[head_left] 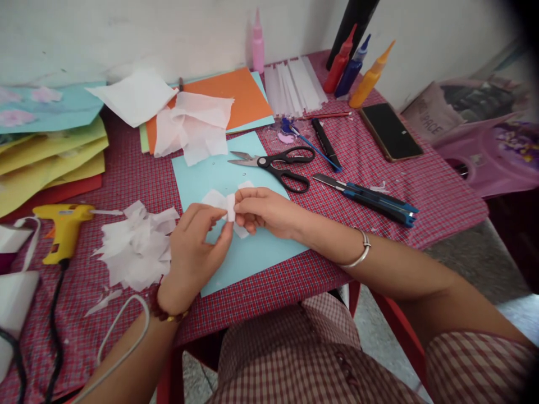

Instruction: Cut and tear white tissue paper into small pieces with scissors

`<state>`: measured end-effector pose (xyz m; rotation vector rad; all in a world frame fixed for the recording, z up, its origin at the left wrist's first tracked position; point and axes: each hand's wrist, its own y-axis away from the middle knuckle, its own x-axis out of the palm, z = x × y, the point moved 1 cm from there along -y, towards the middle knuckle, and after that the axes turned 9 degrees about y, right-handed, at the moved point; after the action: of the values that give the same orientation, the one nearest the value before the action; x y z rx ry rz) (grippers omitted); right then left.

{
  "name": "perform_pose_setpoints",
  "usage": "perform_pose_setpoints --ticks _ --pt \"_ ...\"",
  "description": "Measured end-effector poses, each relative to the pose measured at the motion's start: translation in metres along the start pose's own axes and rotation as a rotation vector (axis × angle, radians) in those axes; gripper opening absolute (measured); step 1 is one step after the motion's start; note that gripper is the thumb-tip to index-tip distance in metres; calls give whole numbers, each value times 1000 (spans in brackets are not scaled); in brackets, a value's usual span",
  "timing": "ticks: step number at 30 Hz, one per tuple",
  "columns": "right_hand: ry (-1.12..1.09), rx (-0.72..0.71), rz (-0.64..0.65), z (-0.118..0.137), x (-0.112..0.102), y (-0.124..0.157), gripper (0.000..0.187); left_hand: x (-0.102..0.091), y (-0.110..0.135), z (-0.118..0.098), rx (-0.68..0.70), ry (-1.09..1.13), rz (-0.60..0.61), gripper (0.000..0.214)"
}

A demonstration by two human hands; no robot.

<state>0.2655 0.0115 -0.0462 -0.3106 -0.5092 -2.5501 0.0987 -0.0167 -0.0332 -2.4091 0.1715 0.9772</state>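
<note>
Between my fingertips is a small folded piece of white paper (231,208). My left hand (197,247) pinches its left and lower edge. My right hand (263,209) grips the same piece from the right, fingers curled. Both hands are over a light blue sheet (248,264), where more white paper pieces (214,198) lie partly hidden behind my fingers. Black-handled scissors (273,163) rest open on the far part of the sheet. Beside my left hand is a heap of white paper pieces (135,244).
A yellow glue gun (67,227) with its cord lies at the left. To the right are a box cutter (366,196), a black marker (324,140) and a phone (391,130). Paint bottles (340,62) and white strips (295,87) stand or lie at the back, near orange paper (240,95).
</note>
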Motion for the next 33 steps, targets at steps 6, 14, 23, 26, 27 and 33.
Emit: perform_pose_setpoints --ticks 6,14,23,26,27,33 --pt "202 -132 -32 -1 5 0 8 -1 1 8 -402 489 104 17" --pt "483 -341 -88 -7 4 -2 8 2 2 13 -552 764 123 20" --pt "788 -434 -170 -7 4 2 14 -3 1 9 -426 455 117 24" --pt "971 -488 -184 -4 4 6 13 -3 -2 5 -378 426 124 25" --pt "1047 -502 -184 -2 5 7 14 -2 -2 3 -370 414 126 24" --pt "1412 -455 -148 5 12 15 25 2 -3 3 -341 256 118 30"
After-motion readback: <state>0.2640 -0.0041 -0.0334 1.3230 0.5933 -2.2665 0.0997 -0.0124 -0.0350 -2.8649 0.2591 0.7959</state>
